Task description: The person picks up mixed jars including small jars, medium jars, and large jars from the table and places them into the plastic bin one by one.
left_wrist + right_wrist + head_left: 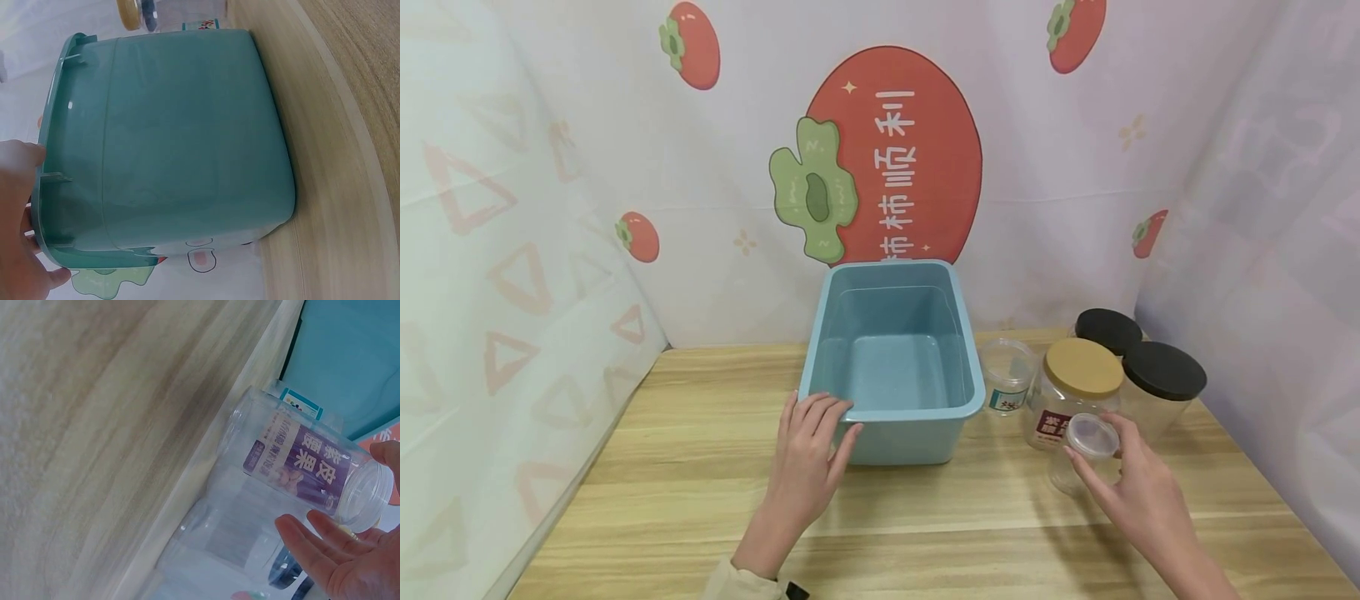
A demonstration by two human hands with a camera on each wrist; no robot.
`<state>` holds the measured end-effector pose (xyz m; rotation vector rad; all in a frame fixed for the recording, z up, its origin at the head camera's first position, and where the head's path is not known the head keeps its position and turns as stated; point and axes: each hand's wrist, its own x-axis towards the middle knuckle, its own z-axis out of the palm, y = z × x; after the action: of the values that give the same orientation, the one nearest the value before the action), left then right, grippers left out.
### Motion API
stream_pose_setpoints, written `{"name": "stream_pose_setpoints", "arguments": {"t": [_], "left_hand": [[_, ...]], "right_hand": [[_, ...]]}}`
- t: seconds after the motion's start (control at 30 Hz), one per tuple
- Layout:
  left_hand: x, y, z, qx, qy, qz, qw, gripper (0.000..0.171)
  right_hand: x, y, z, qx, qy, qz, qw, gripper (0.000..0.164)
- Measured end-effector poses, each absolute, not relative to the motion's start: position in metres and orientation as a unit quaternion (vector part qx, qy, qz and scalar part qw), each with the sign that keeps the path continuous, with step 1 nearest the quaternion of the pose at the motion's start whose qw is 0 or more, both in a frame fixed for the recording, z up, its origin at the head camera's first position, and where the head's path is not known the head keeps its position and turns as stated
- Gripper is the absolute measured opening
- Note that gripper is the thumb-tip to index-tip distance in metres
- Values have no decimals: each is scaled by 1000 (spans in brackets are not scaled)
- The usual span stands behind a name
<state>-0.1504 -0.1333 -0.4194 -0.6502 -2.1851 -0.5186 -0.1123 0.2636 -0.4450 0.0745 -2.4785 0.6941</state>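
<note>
A light blue plastic bin (pixel 880 442) stands on the table, its inside bare. My left hand (pixel 805 450) grips its near left rim corner, fingers over the edge and thumb at the front; the left wrist view shows the hand (pixel 19 206) around the rim beside the bin's wall (pixel 187 144). To the right, my right hand (pixel 1138 487) holds a small clear jar (pixel 1071 475) near its clear lid, thumb on the left side and fingers on the other. In the right wrist view the jar's lid (pixel 369 494) lies between thumb and fingers.
Behind the small jar stands a larger jar with a gold lid (pixel 1084 367) and purple label. Two jars with black lids (pixel 1163 371) are farther right. Another clear jar (pixel 1007 375) with a teal label sits beside the bin. A printed curtain (pixel 722 167) hangs behind the table.
</note>
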Motion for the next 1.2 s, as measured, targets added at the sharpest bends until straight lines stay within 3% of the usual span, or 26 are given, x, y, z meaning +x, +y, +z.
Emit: {"name": "stream_pose_setpoints", "arguments": {"t": [1.2], "left_hand": [[-153, -136, -419, -263, -861, -215, 380, 55]], "right_hand": [[-118, 245, -431, 98, -887, 305, 331, 70]]}}
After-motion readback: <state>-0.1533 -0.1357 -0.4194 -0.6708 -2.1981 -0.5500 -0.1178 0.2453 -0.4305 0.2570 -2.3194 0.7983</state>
